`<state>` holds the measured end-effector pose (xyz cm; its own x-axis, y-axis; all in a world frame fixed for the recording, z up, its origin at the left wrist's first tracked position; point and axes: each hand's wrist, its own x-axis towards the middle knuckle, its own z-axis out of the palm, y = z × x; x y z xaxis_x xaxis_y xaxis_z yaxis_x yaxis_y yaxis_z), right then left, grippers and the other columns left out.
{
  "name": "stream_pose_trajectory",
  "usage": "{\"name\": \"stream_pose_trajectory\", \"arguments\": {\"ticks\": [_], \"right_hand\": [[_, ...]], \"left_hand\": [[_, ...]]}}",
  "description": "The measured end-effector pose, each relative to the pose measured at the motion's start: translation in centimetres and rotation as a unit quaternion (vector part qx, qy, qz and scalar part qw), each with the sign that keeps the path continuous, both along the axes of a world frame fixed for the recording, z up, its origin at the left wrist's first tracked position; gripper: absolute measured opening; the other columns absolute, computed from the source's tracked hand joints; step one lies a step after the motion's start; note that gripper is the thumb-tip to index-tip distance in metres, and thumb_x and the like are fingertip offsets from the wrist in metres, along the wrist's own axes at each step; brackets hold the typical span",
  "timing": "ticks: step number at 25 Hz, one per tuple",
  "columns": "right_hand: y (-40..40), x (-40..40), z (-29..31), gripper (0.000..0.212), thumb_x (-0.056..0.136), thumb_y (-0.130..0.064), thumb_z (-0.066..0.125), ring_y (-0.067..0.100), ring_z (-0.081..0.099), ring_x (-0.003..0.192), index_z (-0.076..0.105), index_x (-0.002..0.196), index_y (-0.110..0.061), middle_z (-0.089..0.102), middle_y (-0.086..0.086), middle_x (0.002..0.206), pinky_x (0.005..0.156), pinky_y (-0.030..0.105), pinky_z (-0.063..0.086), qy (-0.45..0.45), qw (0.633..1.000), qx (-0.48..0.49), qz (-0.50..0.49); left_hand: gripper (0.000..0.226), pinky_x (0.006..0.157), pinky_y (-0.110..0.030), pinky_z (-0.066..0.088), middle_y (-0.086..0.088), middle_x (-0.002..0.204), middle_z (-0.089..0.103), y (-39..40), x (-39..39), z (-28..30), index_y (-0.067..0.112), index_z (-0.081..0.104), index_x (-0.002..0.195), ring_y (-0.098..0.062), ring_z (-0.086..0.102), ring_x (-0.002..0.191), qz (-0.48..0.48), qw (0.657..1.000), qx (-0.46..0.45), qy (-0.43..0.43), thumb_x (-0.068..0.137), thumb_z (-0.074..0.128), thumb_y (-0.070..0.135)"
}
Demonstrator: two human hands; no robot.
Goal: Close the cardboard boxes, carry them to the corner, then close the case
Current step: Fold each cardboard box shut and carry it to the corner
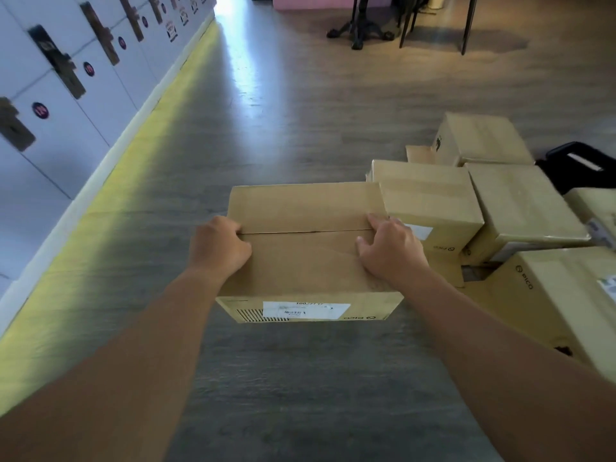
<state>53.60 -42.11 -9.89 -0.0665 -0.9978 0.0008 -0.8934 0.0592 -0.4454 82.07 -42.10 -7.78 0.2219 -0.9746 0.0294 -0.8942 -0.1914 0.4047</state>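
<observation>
Gripping the closed cardboard box (310, 255) at its two short ends, my left hand (218, 246) and right hand (390, 253) sit equally near; I see its long axis crosswise, the stacked boxes (430, 198) just right.

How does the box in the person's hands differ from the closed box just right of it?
The held box is gripped at its side edges by the left hand and right hand; the neighbouring box sits untouched among other boxes. The held box's label faces the camera fully; the neighbour's is partly hidden. Both are brown cardboard with flaps shut.
</observation>
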Motion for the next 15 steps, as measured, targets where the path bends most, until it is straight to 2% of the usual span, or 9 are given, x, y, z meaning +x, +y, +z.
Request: {"name": "stream_pose_trajectory", "arguments": {"ticks": [2, 4, 6, 11, 15], "right_hand": [[-0.7, 0.6, 6.4, 0.049, 0.094, -0.037, 0.056, 0.036, 0.056, 0.116, 0.052, 0.139, -0.018, 0.056, 0.014, 0.122, 0.096, 0.044, 0.045, 0.003, 1.000, 0.004, 0.013], [-1.3, 1.5, 13.0, 0.049, 0.096, -0.033, 0.054, 0.037, 0.051, 0.124, 0.049, 0.142, -0.018, 0.052, 0.017, 0.133, 0.105, 0.047, 0.040, 0.006, 0.999, 0.022, 0.027], [-1.7, 3.0, 19.9, 0.050, 0.097, -0.029, 0.051, 0.038, 0.046, 0.129, 0.045, 0.145, -0.018, 0.047, 0.019, 0.138, 0.110, 0.049, 0.035, 0.006, 0.998, 0.050, 0.049], [-2.1, 7.3, 38.7, 0.050, 0.097, -0.027, 0.055, 0.032, 0.052, 0.118, 0.046, 0.145, -0.019, 0.052, 0.013, 0.130, 0.104, 0.047, 0.041, 0.005, 0.998, 0.040, 0.057], [-3.4, 10.1, 50.2, 0.048, 0.095, -0.030, 0.055, 0.036, 0.055, 0.118, 0.050, 0.142, -0.021, 0.056, 0.015, 0.131, 0.102, 0.047, 0.042, 0.010, 0.999, 0.019, 0.044]], "left_hand": [[0.015, 0.061, -0.026, 0.043, -0.011, 0.090, 0.072, 0.3, 0.9, 5.8, 0.009, 0.076, 0.092, -0.026, 0.059, 0.077, 0.011, 1.000, -0.002, 0.015, 0.080, 0.071, 0.016], [0.021, 0.075, -0.032, 0.051, -0.014, 0.098, 0.073, 0.7, 2.0, 12.0, 0.008, 0.076, 0.099, -0.032, 0.065, 0.092, 0.026, 0.999, 0.001, 0.034, 0.082, 0.071, 0.018], [0.024, 0.083, -0.036, 0.053, -0.015, 0.102, 0.071, 0.9, 3.4, 18.6, 0.007, 0.074, 0.105, -0.034, 0.065, 0.099, 0.036, 0.999, 0.004, 0.041, 0.085, 0.071, 0.020], [0.023, 0.082, -0.037, 0.055, -0.013, 0.098, 0.070, 0.7, 8.1, 37.7, 0.006, 0.069, 0.103, -0.033, 0.065, 0.096, 0.011, 1.000, 0.008, 0.019, 0.089, 0.068, 0.024], [0.017, 0.070, -0.031, 0.048, -0.006, 0.080, 0.062, -0.6, 11.2, 50.0, 0.006, 0.066, 0.093, -0.033, 0.065, 0.090, -0.004, 1.000, -0.007, 0.011, 0.090, 0.066, 0.023]]}}
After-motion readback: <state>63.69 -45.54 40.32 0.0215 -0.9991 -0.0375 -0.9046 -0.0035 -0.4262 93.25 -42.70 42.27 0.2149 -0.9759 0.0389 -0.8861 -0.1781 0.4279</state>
